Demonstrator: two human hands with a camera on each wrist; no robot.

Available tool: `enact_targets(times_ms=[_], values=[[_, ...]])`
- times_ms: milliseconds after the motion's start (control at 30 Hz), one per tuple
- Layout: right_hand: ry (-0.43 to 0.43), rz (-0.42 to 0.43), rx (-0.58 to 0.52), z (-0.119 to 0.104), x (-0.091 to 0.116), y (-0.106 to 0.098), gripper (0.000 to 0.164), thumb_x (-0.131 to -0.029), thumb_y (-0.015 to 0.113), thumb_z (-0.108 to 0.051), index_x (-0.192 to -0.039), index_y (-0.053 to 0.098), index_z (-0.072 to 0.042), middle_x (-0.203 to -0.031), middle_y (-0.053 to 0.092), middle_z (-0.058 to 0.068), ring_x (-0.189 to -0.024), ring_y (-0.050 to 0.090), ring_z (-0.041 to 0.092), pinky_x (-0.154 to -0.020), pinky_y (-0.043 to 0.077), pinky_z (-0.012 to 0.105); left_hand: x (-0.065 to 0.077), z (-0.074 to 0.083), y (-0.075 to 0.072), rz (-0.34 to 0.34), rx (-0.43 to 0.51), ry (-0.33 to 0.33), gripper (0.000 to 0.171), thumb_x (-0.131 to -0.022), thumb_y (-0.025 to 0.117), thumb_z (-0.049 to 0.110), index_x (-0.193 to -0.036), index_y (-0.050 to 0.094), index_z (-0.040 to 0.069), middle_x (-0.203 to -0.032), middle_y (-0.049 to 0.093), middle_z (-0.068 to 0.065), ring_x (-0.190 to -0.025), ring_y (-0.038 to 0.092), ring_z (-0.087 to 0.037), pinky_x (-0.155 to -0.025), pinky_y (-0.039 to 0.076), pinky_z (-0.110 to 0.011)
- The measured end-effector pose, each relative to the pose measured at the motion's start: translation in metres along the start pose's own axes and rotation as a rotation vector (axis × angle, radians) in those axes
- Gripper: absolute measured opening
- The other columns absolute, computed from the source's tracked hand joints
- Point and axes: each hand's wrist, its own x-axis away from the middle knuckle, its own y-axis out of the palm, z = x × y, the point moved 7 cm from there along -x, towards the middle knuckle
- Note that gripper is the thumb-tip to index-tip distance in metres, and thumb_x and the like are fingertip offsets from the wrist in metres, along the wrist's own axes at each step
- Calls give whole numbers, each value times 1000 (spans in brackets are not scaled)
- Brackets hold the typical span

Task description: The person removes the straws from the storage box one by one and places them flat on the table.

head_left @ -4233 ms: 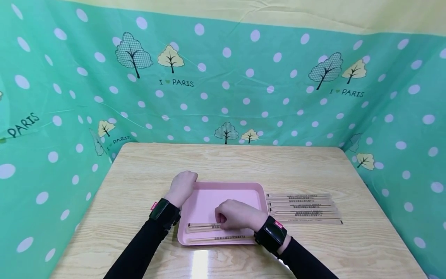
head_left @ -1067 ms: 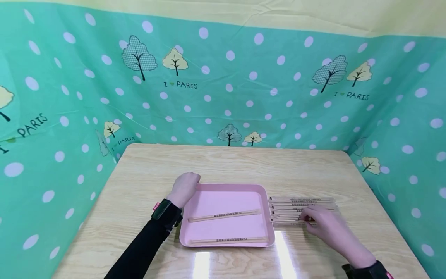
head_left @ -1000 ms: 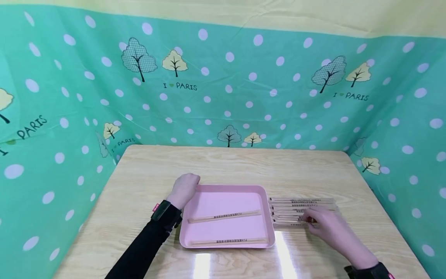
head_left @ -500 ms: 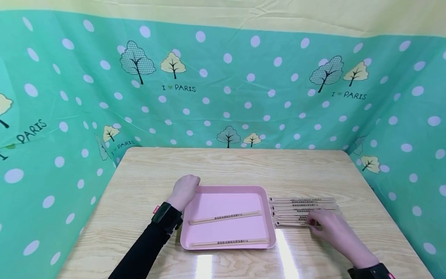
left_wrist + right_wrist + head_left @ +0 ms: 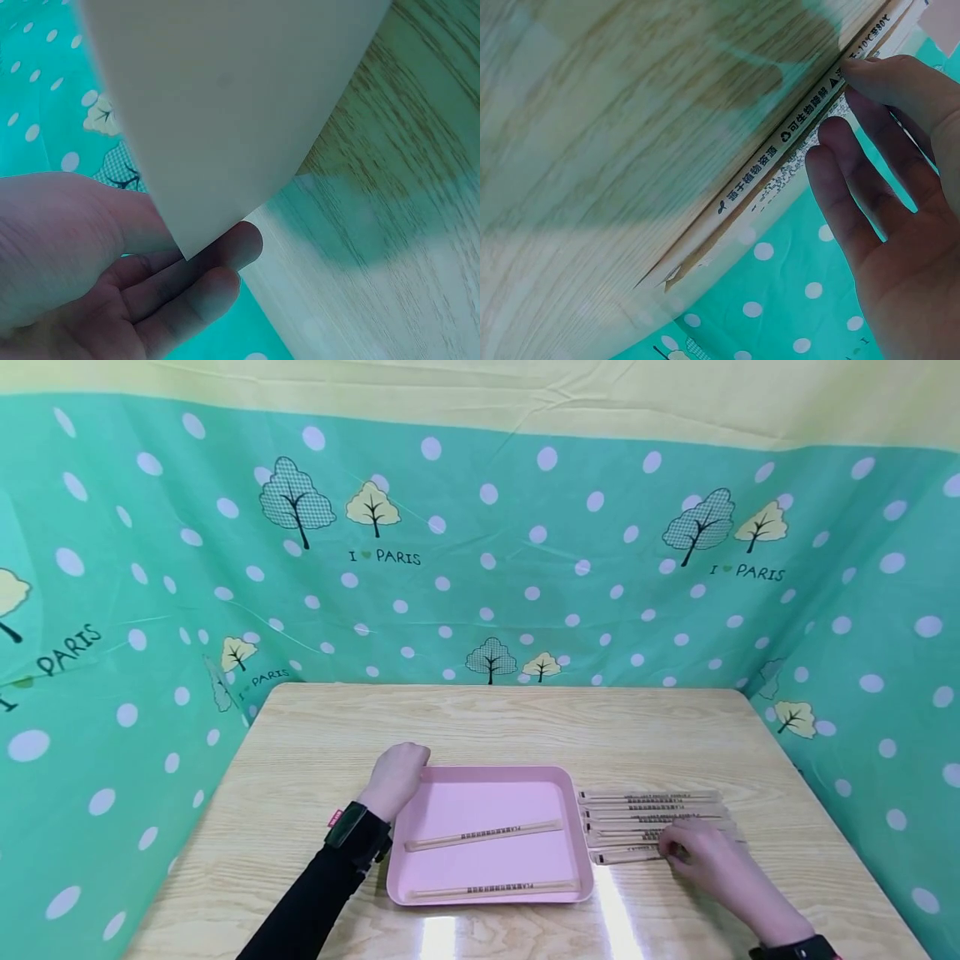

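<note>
A pink tray (image 5: pixel 480 797) lies on the table; two paper-wrapped straws, a tilted one (image 5: pixel 483 835) and a straighter one (image 5: pixel 491 889) along the near side, rest in it. My left hand (image 5: pixel 396 781) grips the tray's far left corner, thumb on one side and fingers behind in the left wrist view. To the right of the tray, my right hand (image 5: pixel 708 860) pinches the nearest wrapped straw (image 5: pixel 626 856) between thumb and index finger. The right wrist view shows this straw's printed wrapper (image 5: pixel 742 184). My right hand covers the straw's right part in the head view.
Several more wrapped straws (image 5: pixel 645 814) lie side by side just beyond the held one, close to the tray's right wall. A wooden table (image 5: pixel 510 718) carries everything. Green dotted cloth (image 5: pixel 487 527) hangs behind and on both sides.
My right hand has gone from over the tray to the row of straws on the right. Its straw has slid nearer, slightly apart from the row. The left hand keeps its grip on the corner.
</note>
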Motion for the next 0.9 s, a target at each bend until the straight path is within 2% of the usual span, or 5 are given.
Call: enact_targets(times_ms=[433, 667, 900], values=[[40, 19, -37, -3, 2, -4, 32, -72, 90, 3, -83, 75, -22, -81, 69, -15, -73, 63, 3, -66, 57, 25, 1, 0, 3, -6, 5, 0, 21, -92, 63, -19, -86, 72, -1, -87, 75, -16, -79, 72, -29, -70, 61, -40], [72, -42, -82, -11, -8, -9, 26, -75, 88, 1, -83, 75, -19, -79, 70, -12, -71, 60, 2, -65, 55, 25, -1, 0, 1, -7, 9, 0, 21, -93, 63, -19, -88, 74, -2, -87, 75, -17, -78, 72, -29, -70, 61, -40], [114, -92, -58, -32, -26, -19, 18, -80, 87, -5, -91, 78, -16, -83, 71, -9, -76, 63, 7, -68, 56, 30, 0, 1, -3, 9, 3, 14, 24, -93, 61, -19, -83, 71, -1, -83, 73, -16, -71, 67, -24, -65, 58, -38]])
